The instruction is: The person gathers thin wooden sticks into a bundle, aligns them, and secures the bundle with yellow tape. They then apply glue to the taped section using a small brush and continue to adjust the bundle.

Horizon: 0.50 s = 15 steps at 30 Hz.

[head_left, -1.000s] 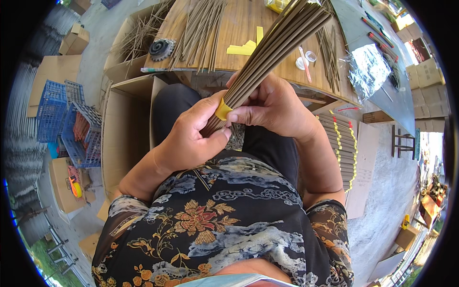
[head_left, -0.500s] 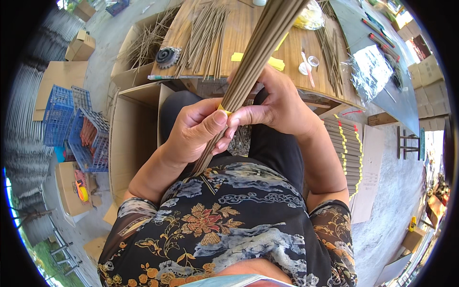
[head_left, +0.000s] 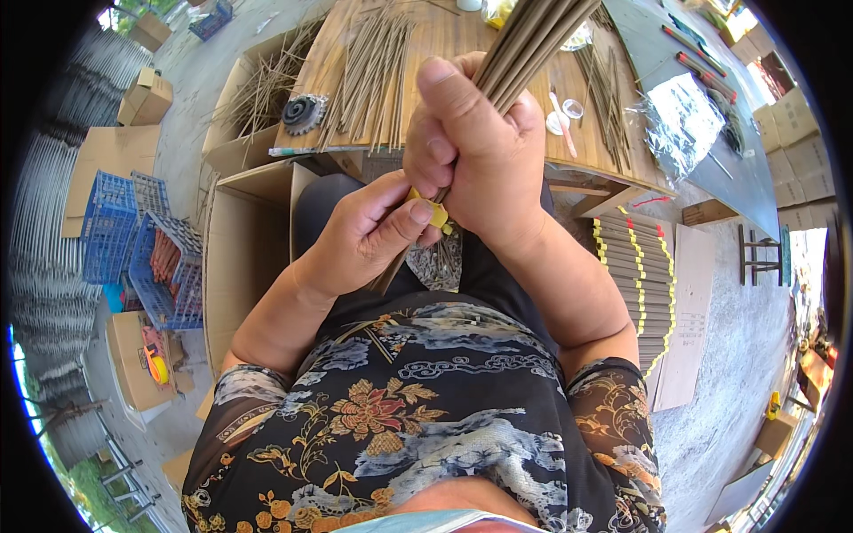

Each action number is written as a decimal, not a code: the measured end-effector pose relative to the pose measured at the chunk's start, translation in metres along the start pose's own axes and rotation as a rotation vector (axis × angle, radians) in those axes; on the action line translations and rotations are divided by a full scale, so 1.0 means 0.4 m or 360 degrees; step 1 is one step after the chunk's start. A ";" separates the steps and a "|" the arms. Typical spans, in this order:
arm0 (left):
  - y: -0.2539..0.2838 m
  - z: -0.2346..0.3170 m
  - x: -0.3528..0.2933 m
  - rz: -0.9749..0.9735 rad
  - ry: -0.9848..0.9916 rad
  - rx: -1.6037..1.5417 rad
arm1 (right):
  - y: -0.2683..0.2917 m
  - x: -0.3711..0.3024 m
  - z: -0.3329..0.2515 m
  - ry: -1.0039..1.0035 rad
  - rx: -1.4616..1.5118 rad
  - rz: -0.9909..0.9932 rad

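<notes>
We see the right hand [head_left: 475, 155] closed in a fist around a thick bundle of brown sticks [head_left: 533, 40], which rises from the fist toward the top of the view over the wooden table [head_left: 444, 53]; the thumb lies up along the bundle; the lower end of the sticks comes out under the fist and runs down toward the lap. The left hand [head_left: 369, 235] sits just below and to the left, its thumb and fingers pinched together on a small yellow band [head_left: 433, 213] at the bundle's lower part; whether the band goes fully around the sticks we cannot tell, as the right fist hides that spot.

On the table loose sticks [head_left: 373, 75] lie in rows, with a dark toothed wheel [head_left: 302, 114] near its left edge and a crinkled clear plastic bag [head_left: 684, 124] to the right; an open cardboard box [head_left: 240, 258] stands at the person's left, and beyond it blue plastic crates [head_left: 133, 235] on the ground; at the person's right a stack of finished bundles with yellow bands [head_left: 635, 275] lies beside the chair.
</notes>
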<state>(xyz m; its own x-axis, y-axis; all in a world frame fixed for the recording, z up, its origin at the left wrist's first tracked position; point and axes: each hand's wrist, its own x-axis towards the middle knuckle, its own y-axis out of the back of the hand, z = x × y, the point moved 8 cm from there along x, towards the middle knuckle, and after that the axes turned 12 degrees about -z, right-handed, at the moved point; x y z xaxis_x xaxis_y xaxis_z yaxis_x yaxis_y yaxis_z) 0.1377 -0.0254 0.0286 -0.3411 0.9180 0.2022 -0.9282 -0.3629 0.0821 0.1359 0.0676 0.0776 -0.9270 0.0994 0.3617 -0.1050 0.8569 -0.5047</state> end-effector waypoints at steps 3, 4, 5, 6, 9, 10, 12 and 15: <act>0.009 0.025 0.002 0.0124 -0.0073 0.0328 | -0.007 0.004 -0.010 0.0090 -0.0021 -0.0016; 0.004 0.013 0.005 0.0098 -0.0027 0.0115 | -0.002 0.004 -0.007 0.0051 -0.0045 0.0008; -0.001 0.001 0.007 0.0077 0.0016 -0.0096 | 0.002 0.006 -0.005 0.0011 -0.0068 0.0025; -0.008 -0.010 0.008 0.0056 0.0059 -0.0306 | 0.007 0.009 -0.003 -0.0030 -0.0091 0.0042; -0.001 -0.032 0.003 0.0141 0.0087 -0.0577 | 0.006 0.035 0.017 -0.0182 -0.0007 -0.0189; -0.002 -0.024 0.005 0.0118 0.0043 -0.0668 | 0.002 0.037 0.006 -0.0075 0.0087 -0.0235; 0.003 -0.008 0.011 0.0066 -0.0048 -0.0849 | 0.002 0.038 -0.007 0.0140 0.0277 -0.0325; 0.038 0.009 0.004 0.0119 -0.0190 -0.1004 | 0.056 -0.007 0.032 -0.0073 -0.0040 -0.0400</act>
<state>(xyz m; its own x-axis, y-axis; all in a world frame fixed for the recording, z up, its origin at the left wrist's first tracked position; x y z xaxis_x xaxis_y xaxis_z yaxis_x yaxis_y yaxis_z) 0.1236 -0.0300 0.0337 -0.4229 0.8568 0.2951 -0.8241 -0.2281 -0.5185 0.1315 0.0799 0.0553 -0.8882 -0.1409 0.4373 -0.3259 0.8640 -0.3837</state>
